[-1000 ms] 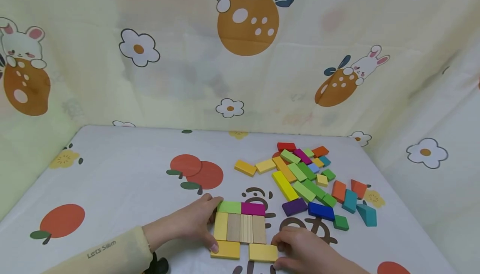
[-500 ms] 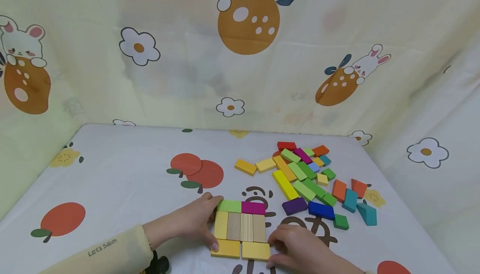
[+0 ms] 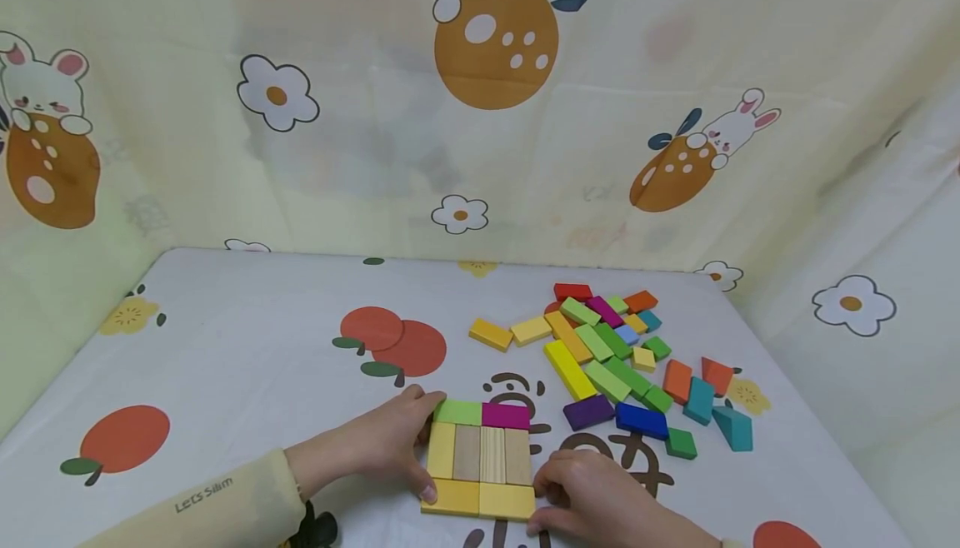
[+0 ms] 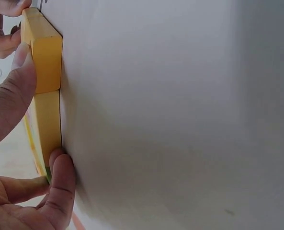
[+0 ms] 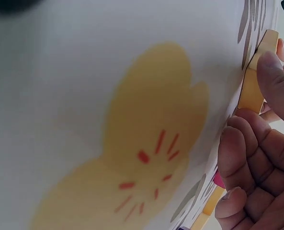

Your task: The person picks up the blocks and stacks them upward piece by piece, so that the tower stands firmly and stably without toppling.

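A flat square of wooden blocks (image 3: 480,455) lies near the table's front edge: green and magenta on top, one yellow and three plain wood pieces in the middle, two yellow ones below. My left hand (image 3: 422,448) clasps its left side, forefinger on the green block (image 3: 459,412) and thumb (image 4: 12,96) along the orange-yellow block (image 3: 452,496). My right hand (image 3: 542,496) grips the right end of the yellow block (image 3: 506,500), which touches its orange-yellow neighbour. In the right wrist view the thumb (image 5: 276,81) rests on that yellow block (image 5: 253,91).
A loose pile of coloured blocks (image 3: 615,356) lies to the right, with a purple block (image 3: 588,411) and a blue block (image 3: 641,420) nearest the square. Two yellow blocks (image 3: 510,333) lie behind. Patterned cloth walls close in the table (image 3: 225,348) on three sides.
My right hand has slid the yellow block leftward, closing the gap to the orange-yellow block. The left hand has stayed in place on the square.
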The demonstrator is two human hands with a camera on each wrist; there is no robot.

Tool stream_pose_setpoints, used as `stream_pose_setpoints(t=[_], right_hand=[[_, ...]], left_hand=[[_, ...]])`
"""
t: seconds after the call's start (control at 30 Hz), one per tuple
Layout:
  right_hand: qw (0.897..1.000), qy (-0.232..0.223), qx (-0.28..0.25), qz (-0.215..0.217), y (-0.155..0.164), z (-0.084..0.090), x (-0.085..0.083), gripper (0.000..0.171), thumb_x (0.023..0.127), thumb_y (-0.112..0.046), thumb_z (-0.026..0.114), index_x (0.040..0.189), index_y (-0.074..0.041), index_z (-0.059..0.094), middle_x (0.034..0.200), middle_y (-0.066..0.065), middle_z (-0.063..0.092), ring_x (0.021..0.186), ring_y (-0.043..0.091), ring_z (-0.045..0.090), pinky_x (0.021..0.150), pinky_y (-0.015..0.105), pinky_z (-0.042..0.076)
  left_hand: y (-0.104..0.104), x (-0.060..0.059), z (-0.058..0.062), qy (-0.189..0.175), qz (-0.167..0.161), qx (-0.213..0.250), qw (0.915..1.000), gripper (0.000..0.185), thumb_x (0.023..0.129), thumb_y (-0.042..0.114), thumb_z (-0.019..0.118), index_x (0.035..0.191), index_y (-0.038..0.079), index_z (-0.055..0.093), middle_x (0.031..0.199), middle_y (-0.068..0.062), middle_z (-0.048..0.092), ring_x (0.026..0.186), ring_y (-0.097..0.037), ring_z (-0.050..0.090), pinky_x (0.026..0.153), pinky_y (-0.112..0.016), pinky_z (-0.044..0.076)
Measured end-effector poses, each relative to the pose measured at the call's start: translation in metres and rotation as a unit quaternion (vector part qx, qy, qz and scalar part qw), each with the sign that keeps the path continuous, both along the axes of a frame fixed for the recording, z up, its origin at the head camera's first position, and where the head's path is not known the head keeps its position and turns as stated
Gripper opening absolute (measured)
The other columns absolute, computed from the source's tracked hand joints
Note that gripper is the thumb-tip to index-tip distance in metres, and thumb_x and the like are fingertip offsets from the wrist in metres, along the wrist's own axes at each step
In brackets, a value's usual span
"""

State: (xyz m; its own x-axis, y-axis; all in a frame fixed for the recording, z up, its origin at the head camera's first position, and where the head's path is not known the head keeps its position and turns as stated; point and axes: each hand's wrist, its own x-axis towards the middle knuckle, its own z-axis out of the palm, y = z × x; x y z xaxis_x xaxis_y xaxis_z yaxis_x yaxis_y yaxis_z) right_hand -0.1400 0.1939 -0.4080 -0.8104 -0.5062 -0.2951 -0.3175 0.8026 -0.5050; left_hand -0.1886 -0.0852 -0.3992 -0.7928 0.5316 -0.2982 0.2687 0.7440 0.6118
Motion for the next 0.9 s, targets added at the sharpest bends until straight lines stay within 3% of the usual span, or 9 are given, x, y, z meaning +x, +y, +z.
stream_pose_setpoints(t=[0.57, 0.9], right_hand=[[1.0, -0.015, -0.001, -0.009, -0.0006, 0.002, 0.0004, 0.029, 0.083, -0.034, 0.084, 0.102, -0.013, 0.079, 0.081, -0.014, 0.067, 0.07, 0.001, 0.053, 0.07, 0.016, 0.056], [1.0, -0.013, 0.001, -0.007, -0.0005, 0.0028, 0.0001, 0.034, 0.082, -0.035, 0.085, 0.105, -0.01, 0.079, 0.081, -0.012, 0.066, 0.068, 0.003, 0.051, 0.064, 0.015, 0.052]], left_hand=[[0.0007, 0.0003, 0.0018, -0.003, 0.0, -0.003, 1.0, 0.108, 0.061, 0.029, 0.1, 0.149, -0.002, 0.044, 0.113, -0.007, 0.052, 0.094, -0.015, 0.051, 0.089, -0.033, 0.056], [0.0018, -0.001, 0.0011, -0.003, 0.002, -0.011, 0.9999, 0.109, 0.061, 0.03, 0.1, 0.149, -0.001, 0.044, 0.115, -0.008, 0.053, 0.096, -0.016, 0.051, 0.094, -0.036, 0.056]])
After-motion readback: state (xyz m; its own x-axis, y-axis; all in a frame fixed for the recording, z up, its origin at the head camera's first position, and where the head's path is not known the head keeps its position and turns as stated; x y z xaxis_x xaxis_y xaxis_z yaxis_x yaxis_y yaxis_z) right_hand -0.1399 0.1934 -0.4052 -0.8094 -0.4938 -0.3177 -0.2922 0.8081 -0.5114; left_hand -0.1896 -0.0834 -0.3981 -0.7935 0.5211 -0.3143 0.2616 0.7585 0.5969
